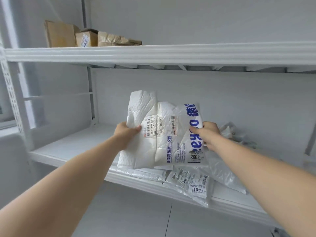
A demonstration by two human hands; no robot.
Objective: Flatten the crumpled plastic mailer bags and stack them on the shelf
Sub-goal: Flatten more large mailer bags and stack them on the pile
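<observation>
Above the front edge of the shelf [71, 147], I have the left hand [127, 132] and right hand [207, 134] each pinching a side of 1 mostly flattened mailer [164, 137] over the started stack [196, 183], while crumpled bags [234, 132] at the back right look not yet flattened.

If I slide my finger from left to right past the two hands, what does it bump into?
left hand → held mailer bags → right hand → crumpled bags
</observation>
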